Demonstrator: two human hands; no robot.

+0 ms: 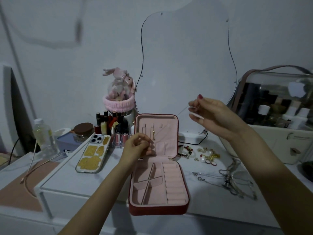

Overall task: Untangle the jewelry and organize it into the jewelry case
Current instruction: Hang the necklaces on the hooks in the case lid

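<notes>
A red jewelry case (158, 207) with a pink lining is lying open at the front edge of the white dresser top (105, 180), its long axis running from the front edge toward the wall. Its base is sitting flat nearest the person, with ring rolls along its right side and crossed dividers on its left. Its lid (169, 122) is standing nearly upright at the far end, the pink inside facing the person, and a small gold pendant (153, 135) is hanging down inside it.

The left hand (138, 147) is hovering in front of the lid's lower left part, its fingers curled together; whether they are pinching anything cannot be told. The right hand (209, 114) is raised to the right of the lid, thumb and fingertips pinching a thin chain (182, 111) that is slanting down and left toward the case; its lower end is too fine to follow.

To the right of the case, beaded bracelets (185, 150) and pearl-and-gold pieces (209, 156) are lying toward the back of the dresser top, and tangled silver necklaces (235, 180) are lying nearer the front. A phone (94, 153) is lying face down to the left of the case.
</notes>
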